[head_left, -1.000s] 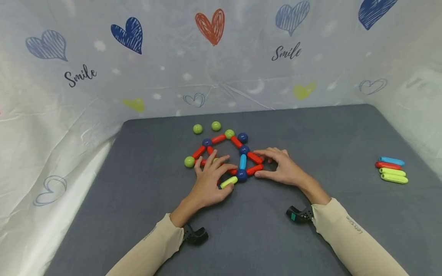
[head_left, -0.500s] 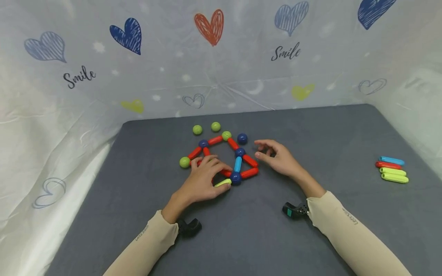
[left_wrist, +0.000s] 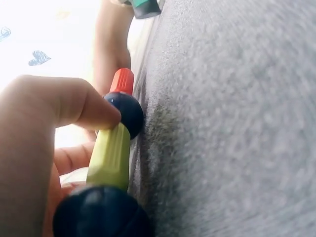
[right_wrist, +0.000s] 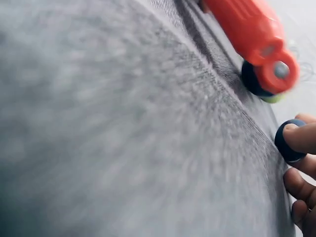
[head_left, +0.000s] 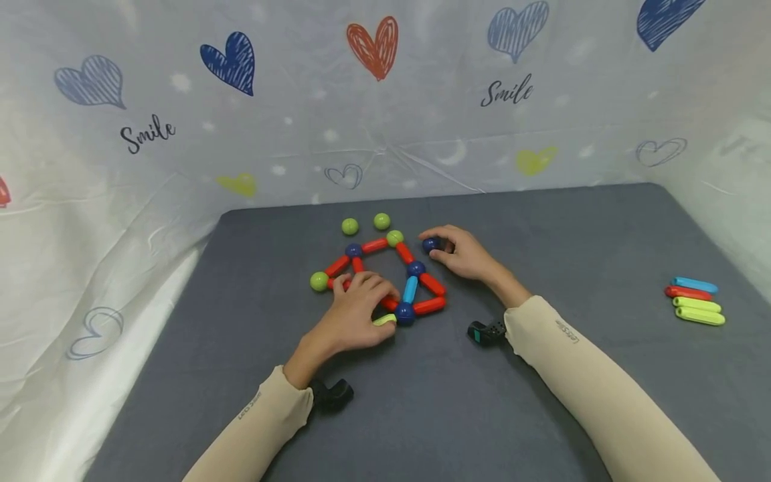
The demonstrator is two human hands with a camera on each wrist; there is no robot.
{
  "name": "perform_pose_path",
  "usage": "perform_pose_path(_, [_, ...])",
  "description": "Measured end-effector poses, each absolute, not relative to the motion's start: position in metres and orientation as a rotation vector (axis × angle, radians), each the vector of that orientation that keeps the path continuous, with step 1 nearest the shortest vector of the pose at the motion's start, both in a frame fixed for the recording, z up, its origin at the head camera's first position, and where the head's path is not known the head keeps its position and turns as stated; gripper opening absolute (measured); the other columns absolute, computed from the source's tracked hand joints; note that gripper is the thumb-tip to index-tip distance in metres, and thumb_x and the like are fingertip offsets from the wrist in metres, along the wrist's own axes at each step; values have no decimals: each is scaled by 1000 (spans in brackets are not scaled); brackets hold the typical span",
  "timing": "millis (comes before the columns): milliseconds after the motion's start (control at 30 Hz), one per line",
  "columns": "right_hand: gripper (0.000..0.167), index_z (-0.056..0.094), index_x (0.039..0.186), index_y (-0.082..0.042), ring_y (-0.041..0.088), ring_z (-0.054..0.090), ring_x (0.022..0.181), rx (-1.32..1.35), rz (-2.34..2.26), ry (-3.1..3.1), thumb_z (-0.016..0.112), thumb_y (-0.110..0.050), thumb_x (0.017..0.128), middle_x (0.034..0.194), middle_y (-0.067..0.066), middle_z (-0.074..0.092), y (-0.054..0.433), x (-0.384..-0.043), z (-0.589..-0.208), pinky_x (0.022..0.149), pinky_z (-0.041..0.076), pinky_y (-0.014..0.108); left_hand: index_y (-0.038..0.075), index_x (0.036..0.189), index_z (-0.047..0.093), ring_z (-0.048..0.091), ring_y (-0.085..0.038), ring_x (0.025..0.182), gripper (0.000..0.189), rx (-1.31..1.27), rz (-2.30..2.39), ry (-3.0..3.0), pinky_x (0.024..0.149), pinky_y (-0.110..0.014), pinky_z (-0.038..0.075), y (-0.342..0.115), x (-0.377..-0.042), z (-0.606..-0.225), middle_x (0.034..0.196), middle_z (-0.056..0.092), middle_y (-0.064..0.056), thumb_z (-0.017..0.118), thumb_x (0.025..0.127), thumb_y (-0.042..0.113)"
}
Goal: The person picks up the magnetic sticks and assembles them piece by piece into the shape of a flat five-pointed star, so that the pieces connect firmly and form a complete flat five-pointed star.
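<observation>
Navy ball pinched in R hand.
L hand curled on yellow rod; ball-rod build partly joined, ctr; loose: 2 green balls upper ctr, 4 rods far R.

we're somewhere booth-like, building type unclear: heart-printed sheeting hangs behind and beside a grey cloth-covered table.

The left hand has its back turned up, fingers bent ahead of the knuckles, the thumb at its right side closing in a pinch. Behind it the left wrist and left forearm slant back leftward. The right hand, forward and right of the other, pinches toward its left; its right forearm runs back rightward.
</observation>
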State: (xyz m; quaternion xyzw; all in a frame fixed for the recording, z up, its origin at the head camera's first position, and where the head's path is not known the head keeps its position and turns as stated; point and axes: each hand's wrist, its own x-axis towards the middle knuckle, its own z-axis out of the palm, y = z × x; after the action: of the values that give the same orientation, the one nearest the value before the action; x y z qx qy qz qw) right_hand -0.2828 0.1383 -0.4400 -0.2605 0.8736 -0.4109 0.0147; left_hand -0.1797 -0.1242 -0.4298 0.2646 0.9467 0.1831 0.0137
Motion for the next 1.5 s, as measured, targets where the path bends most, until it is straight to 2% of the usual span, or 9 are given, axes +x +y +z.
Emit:
perform_pose_path(133, [38,65,135,-10,17,49,69,-789,-1315,2681,69,-11,97,129,14,65,152,-271,-442,65,41,30,26,117,60,43,-22,133,39,799,590,2960,114,-65,11,-123,-178,-427,121,61,6,62,78,29])
perform_pose_path(267, [40,63,134,-8,16,49,68,-769,-1339,2616,72,-15,96,121,13,67,168,-253,-442,63,41,28,26,131,57,48,-21,130,51,833,574,2979,115,-66,10,-119,-175,-426,125,63,6,59,81,21])
perform_pose_path(433, [32,64,118,-8,17,51,76,-768,-1407,2508,78,-15,90,92,10,61,179,-233,-445,71,42,27,32,140,58,54,-22,126,59,897,444,3028,115,-67,13,-112,-170,-425,127,64,3,53,84,14])
perform_pose_path(600, [30,67,109,-14,19,51,81,-847,-1422,2427,84,-15,85,89,6,61,178,-221,-447,81,39,32,31,132,66,55,-22,121,52,902,399,3058,114,-67,16,-109,-166,-426,119,64,3,54,85,12])
perform_pose_path(767, [30,67,106,-21,18,49,81,-875,-1415,2446,86,-20,83,87,3,60,172,-215,-448,89,23,40,30,130,67,56,-22,118,45,925,355,3084,113,-67,17,-108,-165,-428,115,63,2,60,86,22])
perform_pose_path(967, [31,66,104,-23,15,48,79,-890,-1412,2492,87,-21,81,84,0,58,166,-209,-451,84,21,39,28,120,69,59,-24,111,30,954,320,3136,112,-67,20,-107,-164,-430,111,65,0,66,95,44])
perform_pose_path(1100, [35,67,110,-24,14,49,80,-899,-1386,2518,87,-24,81,88,-3,61,162,-205,-451,83,21,38,27,113,70,61,-24,106,26,966,295,3182,111,-66,24,-107,-164,-431,105,66,0,69,95,46])
perform_pose_path(1267, [46,65,125,-23,15,48,82,-951,-1362,2513,85,-23,84,109,-5,68,159,-202,-450,84,22,39,26,111,70,60,-24,105,24,959,273,3188,111,-67,25,-107,-165,-432,102,64,0,68,96,44])
perform_pose_path(1500, [46,62,136,-22,13,46,81,-1039,-1356,2557,75,-22,92,126,-4,68,155,-197,-452,80,22,37,26,111,69,59,-22,106,23,1006,279,3168,111,-67,24,-107,-165,-434,103,63,1,69,96,43])
